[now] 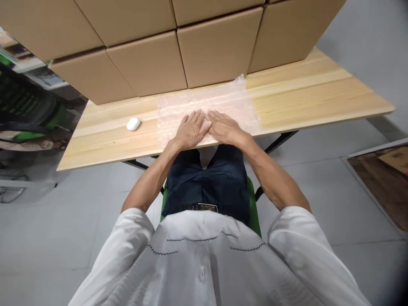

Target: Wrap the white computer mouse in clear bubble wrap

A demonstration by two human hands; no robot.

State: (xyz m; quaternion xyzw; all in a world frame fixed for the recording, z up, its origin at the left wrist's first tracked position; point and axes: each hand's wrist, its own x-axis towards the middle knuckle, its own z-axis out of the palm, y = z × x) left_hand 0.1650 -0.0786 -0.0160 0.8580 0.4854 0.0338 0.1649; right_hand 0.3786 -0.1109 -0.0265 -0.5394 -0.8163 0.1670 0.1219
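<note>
A sheet of clear bubble wrap [223, 95] lies spread on the wooden table in front of me, its far corner curling up against the boxes. My left hand [191, 131] rests flat on the sheet, palm down, with the fingers stretched out. Beside it, my right hand [225, 127] also lies flat on the wrap, fingers pointing inward to the left. The two hands meet close to the table's front edge. To the left of the wrap sits a small white rounded case [133, 124], apart from both hands.
Stacked cardboard boxes [219, 49] line the back of the wooden table [105, 136]. A green chair [254, 212] is under me. At the far left stand another chair [28, 97] and shelving. A framed brown panel [379, 182] is on the floor at right.
</note>
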